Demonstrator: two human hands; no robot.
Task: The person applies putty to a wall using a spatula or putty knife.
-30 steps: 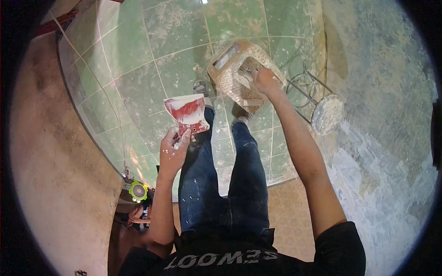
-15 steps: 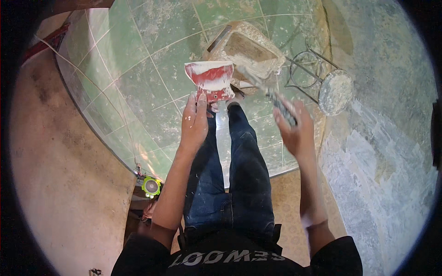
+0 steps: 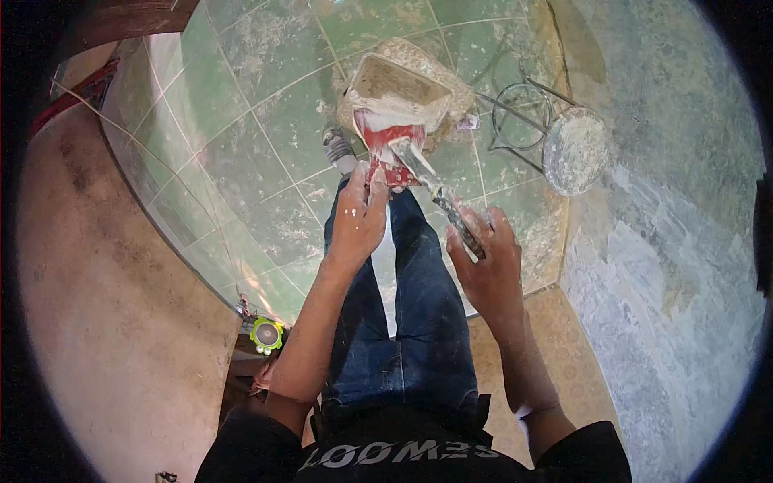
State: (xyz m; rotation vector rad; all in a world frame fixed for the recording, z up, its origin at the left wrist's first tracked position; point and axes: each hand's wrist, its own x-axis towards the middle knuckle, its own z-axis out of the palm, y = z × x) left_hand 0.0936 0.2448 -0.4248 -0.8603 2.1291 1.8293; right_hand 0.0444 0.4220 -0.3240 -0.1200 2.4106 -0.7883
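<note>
My left hand point(image 3: 358, 211) grips a wide red putty spreader point(image 3: 376, 143) by its near end. White putty coats its far part. In my right hand point(image 3: 493, 274) is a putty knife point(image 3: 444, 201) with a dark, smeared handle. Its whitened blade lies over the right part of the spreader and seems to touch it; exact contact is hard to tell. Just beyond the spreader stands a putty-crusted tub point(image 3: 445, 98), with whitish paste along its near inside edge. The spreader hides part of the tub's near rim.
A stool with a round, spattered seat point(image 3: 576, 151) and thin metal legs lies tipped over at the right. Green tiles point(image 3: 270, 145) cover the floor, splashed with white. A thin cable point(image 3: 189, 179) runs along the left, and a bright green round device point(image 3: 266, 334) sits lower left.
The putty knife has come from over the tub back toward me, onto the spreader. The spreader has shifted right in view, in front of the tub. My left foot now shows beside the tub.
</note>
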